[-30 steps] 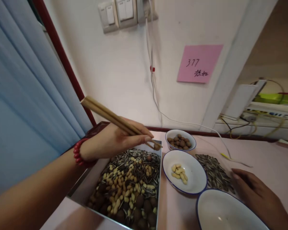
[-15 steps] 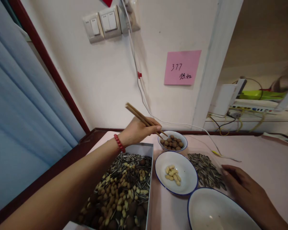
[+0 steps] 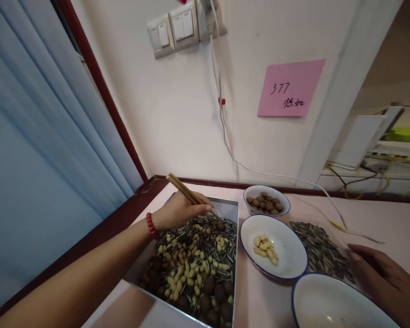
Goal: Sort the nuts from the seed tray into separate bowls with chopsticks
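Observation:
My left hand (image 3: 182,210), with red beads at the wrist, is closed around a pair of wooden chopsticks (image 3: 184,187). Their tips reach down at the far right of an open box (image 3: 237,255), at a round brown ball (image 3: 220,226) like a dried longan; whether they grip it I cannot tell. Peanuts (image 3: 181,273), striped sunflower seeds and more brown balls fill the box. My right hand (image 3: 389,278) rests at the right, fingers loosely apart and holding nothing visible, beside a heap of sunflower seeds (image 3: 316,248) on the table.
A blue-rimmed bowl (image 3: 287,205) at the back holds several brown balls. The middle bowl (image 3: 294,248) contains several peanuts. Part of a third white bowl (image 3: 338,305) shows in front. A thin white cable (image 3: 276,175) runs from the wall onto the pink-covered table (image 3: 389,218).
My left hand and the chopsticks have moved from the bowl of brown balls back over the box. My right hand stays by the seeds. The view has shifted left.

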`<control>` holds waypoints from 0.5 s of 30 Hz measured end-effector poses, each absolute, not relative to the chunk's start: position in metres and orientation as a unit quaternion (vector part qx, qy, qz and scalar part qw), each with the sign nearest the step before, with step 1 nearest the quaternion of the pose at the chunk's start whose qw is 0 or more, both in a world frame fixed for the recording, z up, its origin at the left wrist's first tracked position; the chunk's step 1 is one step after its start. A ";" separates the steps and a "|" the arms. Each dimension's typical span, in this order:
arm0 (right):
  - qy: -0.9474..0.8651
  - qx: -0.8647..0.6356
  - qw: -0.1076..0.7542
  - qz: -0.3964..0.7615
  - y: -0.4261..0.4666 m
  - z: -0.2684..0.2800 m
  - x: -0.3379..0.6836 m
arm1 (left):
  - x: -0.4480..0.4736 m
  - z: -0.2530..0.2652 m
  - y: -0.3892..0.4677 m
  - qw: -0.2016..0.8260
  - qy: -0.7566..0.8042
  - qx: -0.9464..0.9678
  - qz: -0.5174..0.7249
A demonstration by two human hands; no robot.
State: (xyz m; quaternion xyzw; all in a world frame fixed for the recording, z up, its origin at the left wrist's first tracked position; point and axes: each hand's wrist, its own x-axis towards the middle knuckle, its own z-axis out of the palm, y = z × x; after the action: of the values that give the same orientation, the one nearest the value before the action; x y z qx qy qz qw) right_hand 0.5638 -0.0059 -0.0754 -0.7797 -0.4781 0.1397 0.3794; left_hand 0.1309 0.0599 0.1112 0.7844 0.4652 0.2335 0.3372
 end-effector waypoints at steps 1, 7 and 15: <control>-0.475 -0.777 0.384 0.152 -0.006 -0.078 0.566 | 0.132 0.107 0.062 0.339 0.468 0.784 0.226; -0.443 -0.788 0.389 0.179 -0.005 -0.086 0.573 | 0.140 0.096 0.068 0.340 0.463 0.791 0.210; -0.451 -0.779 0.394 0.186 -0.005 -0.083 0.571 | 0.145 0.093 0.069 0.330 0.463 0.798 0.200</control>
State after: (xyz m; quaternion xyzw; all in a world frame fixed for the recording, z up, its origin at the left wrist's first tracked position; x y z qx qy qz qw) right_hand 0.5711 -0.0052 -0.0828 -0.7792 -0.4510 0.1859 0.3936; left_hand 0.1453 0.0689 0.0926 0.7977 0.4634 0.2002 0.3301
